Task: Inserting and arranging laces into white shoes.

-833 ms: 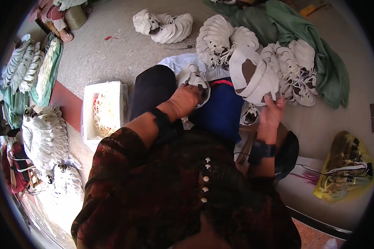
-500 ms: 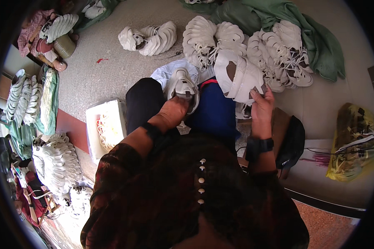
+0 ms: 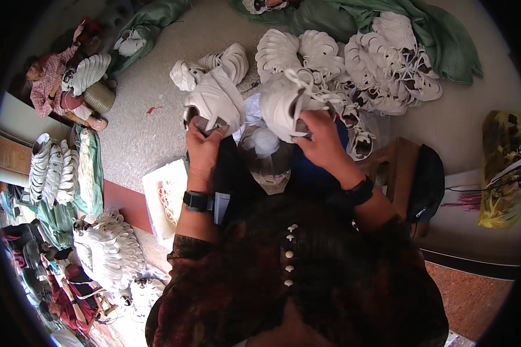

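Observation:
My left hand pinches the near end of a white shoe upper, which stretches away from me over my left knee. In my right hand is a second white shoe upper, with loose white laces along its opening and its grey inside partly showing. Both hands are closed, fingers and thumb at the collars, and the two uppers are held apart. Between them, at my lap, sits a roundish grey-brown thing with a pale top; its kind is unclear. Beyond lies a cluster of white uppers.
White shoes are heaped at far right by a green sack. At left stands a white box of laces. A dark bag and a yellow bag are at right. Another person sits far left with stacked uppers.
My left hand has left the shoe at my lap and now holds an upper farther left. My right hand has moved left, holding a laced upper. The view has shifted slightly.

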The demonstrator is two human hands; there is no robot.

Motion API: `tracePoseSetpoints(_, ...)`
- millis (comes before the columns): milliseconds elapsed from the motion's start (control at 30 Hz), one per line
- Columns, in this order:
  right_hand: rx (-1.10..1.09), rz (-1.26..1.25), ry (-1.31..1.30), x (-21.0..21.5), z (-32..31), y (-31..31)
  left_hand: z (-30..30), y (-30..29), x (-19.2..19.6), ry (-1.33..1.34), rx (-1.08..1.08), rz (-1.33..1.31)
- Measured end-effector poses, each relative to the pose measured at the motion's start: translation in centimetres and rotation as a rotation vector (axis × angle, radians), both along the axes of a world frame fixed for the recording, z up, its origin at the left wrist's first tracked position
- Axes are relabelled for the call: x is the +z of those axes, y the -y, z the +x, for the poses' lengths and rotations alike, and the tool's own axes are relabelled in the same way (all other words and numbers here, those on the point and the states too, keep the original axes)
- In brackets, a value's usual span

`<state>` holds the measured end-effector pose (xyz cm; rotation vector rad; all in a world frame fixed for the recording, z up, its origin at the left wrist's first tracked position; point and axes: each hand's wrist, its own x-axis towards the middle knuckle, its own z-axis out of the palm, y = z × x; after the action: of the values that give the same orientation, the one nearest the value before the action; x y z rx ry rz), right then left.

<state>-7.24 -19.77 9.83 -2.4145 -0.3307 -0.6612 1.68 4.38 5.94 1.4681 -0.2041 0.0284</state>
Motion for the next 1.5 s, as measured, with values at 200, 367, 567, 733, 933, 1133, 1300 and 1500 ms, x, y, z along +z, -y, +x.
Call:
tracePoseSetpoints(200, 0.321, -0.314, -0.166, -12.2, 2.4, -5.0, -0.9, -3.1, 4.1, 0.149, 0.073, 0.051)
tracePoseSetpoints(367, 0.363, 0.017, -0.184, -11.8, 2.8, -4.5, -2.6, -0.8, 3.4, 0.243, -0.090, 0.408)
tracePoseSetpoints(567, -0.050, 0.771, -0.205, -8.9, 1.3, 4.4, -4.6, 4.1, 4.0, 0.482, -0.481, 1.093)
tracePoseSetpoints(733, -0.323, 0.849, -0.168, -12.8, -1.1, 11.6, -3.1, 6.9, -4.3, 0.595, -0.652, 1.238)
tracePoseSetpoints(933, -0.726, 0.577, -0.426, -26.6, -6.1, 17.8, -3.7, 7.6, -3.4, 0.608, -0.612, 1.169)
tracePoseSetpoints(1133, -1.069, 0.424, -1.043, -28.8, -11.7, 13.9, -3.4, 8.3, -2.8, 0.569, -0.632, 1.288)
tracePoseSetpoints(1300, -0.963, 0.474, -1.095, -33.1, -13.7, 13.0, -2.8, 8.5, -3.2, 0.543, -0.667, 1.354)
tracePoseSetpoints(1500, -0.773, 0.357, -1.152, -32.3, -9.2, 13.7, -2.8, 8.8, -3.3, 0.495, -0.655, 1.310)
